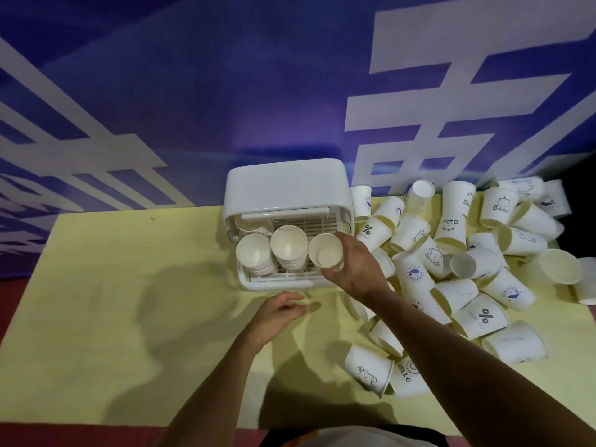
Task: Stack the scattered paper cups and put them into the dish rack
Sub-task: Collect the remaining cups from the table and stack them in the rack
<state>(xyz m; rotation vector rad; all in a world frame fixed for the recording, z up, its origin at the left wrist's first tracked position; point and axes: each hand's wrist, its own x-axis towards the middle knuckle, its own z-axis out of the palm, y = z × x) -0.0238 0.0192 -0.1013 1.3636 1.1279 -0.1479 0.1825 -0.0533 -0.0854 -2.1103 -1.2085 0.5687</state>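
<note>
Right hand [353,262] wrapped around cup stack [325,254], at right end of dish rack [283,221] tray, beside two stacks already standing there. Left hand [279,312] empty, fingers loosely curled, hovering over tabletop [113,301] just in front of rack. Loose cups [467,253] heaped well right of rack. Paper cups light, thin-walled, easily crushed; likely best held around upper wall near rim, gentle squeeze. Tall stack may tip.

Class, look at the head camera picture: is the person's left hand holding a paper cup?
No. The left hand hovers empty over the yellow table, while the right hand grips a cup stack at the dish rack.
</note>
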